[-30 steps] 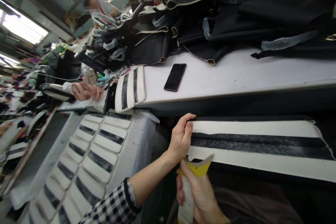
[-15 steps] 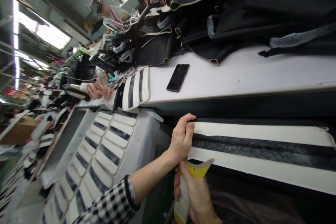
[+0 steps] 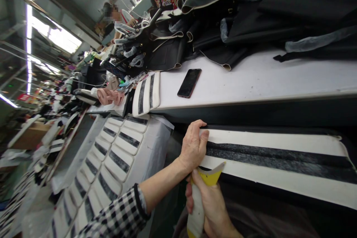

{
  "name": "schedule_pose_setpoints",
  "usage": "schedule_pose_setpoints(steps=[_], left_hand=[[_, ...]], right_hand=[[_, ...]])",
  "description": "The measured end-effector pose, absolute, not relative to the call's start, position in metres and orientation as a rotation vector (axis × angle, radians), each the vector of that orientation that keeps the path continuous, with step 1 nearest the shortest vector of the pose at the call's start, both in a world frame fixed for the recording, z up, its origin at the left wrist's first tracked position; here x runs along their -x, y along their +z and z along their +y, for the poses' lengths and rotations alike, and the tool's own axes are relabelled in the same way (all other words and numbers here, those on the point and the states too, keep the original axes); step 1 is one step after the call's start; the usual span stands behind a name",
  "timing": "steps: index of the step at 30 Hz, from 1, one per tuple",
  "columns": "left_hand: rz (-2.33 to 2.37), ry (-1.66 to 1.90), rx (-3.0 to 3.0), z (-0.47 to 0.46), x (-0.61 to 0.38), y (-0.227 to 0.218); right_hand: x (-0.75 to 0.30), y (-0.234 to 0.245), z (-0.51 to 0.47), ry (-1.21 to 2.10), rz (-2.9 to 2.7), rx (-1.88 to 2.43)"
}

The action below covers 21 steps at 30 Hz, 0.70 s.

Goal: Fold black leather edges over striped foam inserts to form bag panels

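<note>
- On my feed, the left hand (image 3: pixel 194 145) is clamped on the left end of a striped panel (image 3: pixel 279 160), below the white table (image 3: pixel 251 81).
- I see the right hand (image 3: pixel 214 206) wrapped around a yellow-and-white tool (image 3: pixel 198 202).
- 1 phone (image 3: pixel 189 83) lies on the table.

A long white table (image 3: pixel 237 81) holds a big, messy heap of floppy black pieces (image 3: pixel 164 52) along its back, with a dark phone (image 3: pixel 189 83) lying flat in front of them. At the table's near edge lie two white pads with black stripes (image 3: pixel 146 94), and a little pink fan (image 3: pixel 109 96) is further left. Lower down, a bench with a pale cover (image 3: pixel 149 156) has two rows of white cards with dark stripes (image 3: pixel 119 160) on it, some overlapping.
</note>
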<state>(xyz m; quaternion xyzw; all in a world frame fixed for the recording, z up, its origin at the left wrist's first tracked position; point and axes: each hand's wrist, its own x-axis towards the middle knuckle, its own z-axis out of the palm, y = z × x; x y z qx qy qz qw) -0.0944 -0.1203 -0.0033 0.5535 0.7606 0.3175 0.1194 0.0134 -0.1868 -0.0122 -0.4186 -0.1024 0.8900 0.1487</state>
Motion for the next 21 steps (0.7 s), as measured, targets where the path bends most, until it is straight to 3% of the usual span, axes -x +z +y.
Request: schedule_pose_setpoints(steps=[12, 16, 21], left_hand=[[2.42, 0.674, -1.775, -0.11, 0.082, 0.004], [2.183, 1.047, -1.474, -0.109, 0.093, 0.001], [1.563, 1.556, -0.739, -0.12, 0.121, -0.005]], right_hand=[[-0.041, -0.015, -0.194, 2.643, -0.349, 1.125], [-0.051, -0.013, -0.193, 2.598, -0.564, 1.123], [-0.084, 0.01, -0.16, 2.579, -0.724, 1.167]])
